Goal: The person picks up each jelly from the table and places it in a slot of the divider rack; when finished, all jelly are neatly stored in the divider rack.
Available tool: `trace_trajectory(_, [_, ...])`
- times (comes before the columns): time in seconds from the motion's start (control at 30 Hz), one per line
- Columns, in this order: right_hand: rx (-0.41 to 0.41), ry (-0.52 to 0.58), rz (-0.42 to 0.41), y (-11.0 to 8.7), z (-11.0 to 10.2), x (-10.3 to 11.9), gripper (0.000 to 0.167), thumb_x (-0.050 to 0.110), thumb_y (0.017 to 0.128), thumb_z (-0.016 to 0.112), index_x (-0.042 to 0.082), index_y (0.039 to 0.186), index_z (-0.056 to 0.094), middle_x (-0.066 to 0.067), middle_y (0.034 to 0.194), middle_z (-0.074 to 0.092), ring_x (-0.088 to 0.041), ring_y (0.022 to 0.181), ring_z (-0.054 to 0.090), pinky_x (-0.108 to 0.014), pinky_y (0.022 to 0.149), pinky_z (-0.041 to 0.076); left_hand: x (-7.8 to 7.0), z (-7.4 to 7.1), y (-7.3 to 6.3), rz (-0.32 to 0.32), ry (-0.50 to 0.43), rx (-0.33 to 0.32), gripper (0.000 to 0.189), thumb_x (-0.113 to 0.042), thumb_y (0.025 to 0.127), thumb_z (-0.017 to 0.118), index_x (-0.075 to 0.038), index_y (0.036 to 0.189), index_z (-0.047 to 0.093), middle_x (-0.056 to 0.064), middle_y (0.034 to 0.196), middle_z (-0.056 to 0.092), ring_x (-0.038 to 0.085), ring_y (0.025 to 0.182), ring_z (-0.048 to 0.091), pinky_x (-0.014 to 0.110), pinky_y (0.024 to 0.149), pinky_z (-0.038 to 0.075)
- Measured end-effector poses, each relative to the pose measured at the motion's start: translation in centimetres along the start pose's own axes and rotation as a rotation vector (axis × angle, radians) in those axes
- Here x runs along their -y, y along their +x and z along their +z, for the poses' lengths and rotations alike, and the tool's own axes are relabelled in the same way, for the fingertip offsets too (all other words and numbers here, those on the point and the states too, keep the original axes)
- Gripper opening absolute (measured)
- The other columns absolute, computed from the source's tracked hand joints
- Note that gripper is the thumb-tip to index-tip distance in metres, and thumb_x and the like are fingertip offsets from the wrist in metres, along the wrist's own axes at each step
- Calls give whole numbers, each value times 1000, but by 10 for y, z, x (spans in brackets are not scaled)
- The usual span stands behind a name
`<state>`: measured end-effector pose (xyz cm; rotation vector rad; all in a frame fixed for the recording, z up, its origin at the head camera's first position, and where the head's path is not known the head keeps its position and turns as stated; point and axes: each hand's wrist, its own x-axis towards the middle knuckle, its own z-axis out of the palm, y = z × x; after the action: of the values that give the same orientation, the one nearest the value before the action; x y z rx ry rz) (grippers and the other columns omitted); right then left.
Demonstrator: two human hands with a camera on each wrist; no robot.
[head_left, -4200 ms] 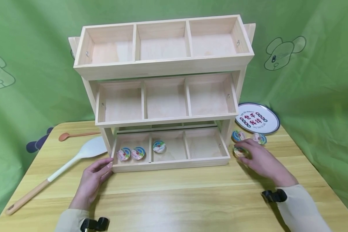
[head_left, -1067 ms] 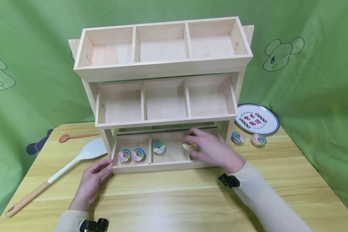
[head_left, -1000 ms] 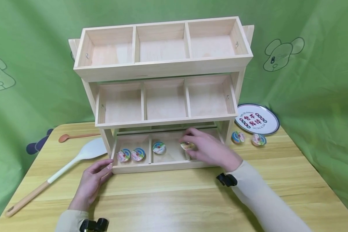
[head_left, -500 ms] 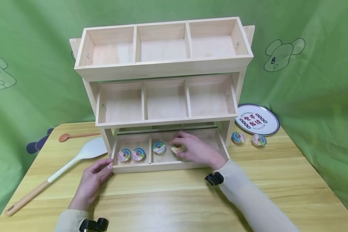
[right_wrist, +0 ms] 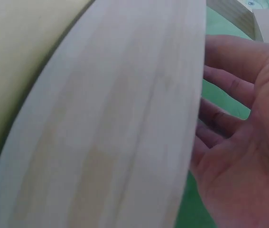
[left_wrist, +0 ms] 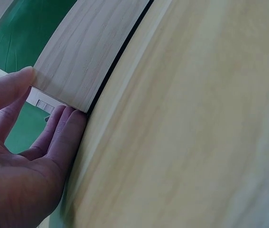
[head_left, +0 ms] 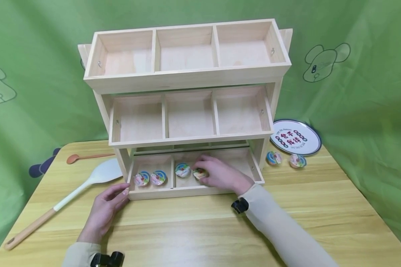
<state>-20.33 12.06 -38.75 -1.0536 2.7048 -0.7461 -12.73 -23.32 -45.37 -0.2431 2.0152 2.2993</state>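
Observation:
A three-tier wooden shelf has a lowest tray [head_left: 194,191] divided into three compartments. My right hand [head_left: 222,173] reaches into its middle compartment and pinches a jelly cup [head_left: 199,173] with a printed lid. Just left of that sits another jelly cup [head_left: 182,170]. Two more, a pink-lidded jelly cup [head_left: 142,178] and its neighbour [head_left: 158,177], lie in the left compartment. My left hand [head_left: 101,213] holds the tray's front left corner, thumb at the top edge and fingers against the end in the left wrist view. The front board hides the right fingertips in the right wrist view.
Right of the shelf, two jelly cups, one blue-edged cup [head_left: 274,158] and one pink cup [head_left: 298,161], lie before a white plate [head_left: 313,145]. On the left are a white turner [head_left: 107,171] with wooden handle and an orange spoon [head_left: 72,158]. Two upper tiers overhang the tray.
My right hand has picked up a jelly cup from the table at the right and carried it left into the middle compartment, beside the cup there. My left hand has stayed at the corner.

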Motion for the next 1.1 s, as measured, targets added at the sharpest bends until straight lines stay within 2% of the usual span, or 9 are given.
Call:
trace_trajectory(0.37, [30,-53,26,6,8,-6,40,11,84,75,11,124,65,-8,124,57,-24,107,58,-39,94,52,0,0,0,-5,0,-2,22,-4,93,66,-7,114,70,1,115,57,14,106,60,31,96,52])
trace_trajectory(0.67, [40,-40,11,4,3,-1,40,7,84,75,7,123,65,-11,124,57,-27,108,58,-40,94,52,1,0,0,8,-9,2,22,-3,93,65,-7,114,70,0,115,58,14,106,60,31,96,52])
trace_trajectory(0.87, [-1,-27,21,-5,-9,0,42,8,83,75,6,124,64,-14,130,56,-30,115,56,-45,101,48,1,0,0,1,-5,3,23,-4,93,65,-4,116,68,1,116,57,16,108,59,31,97,52])
trace_trajectory(1.1, [-59,-33,12,-28,-23,-2,42,9,86,72,2,126,62,-14,127,58,-32,113,57,-47,98,51,-1,0,0,-3,-6,3,23,-5,94,65,-4,116,68,2,117,56,16,108,59,30,97,52])
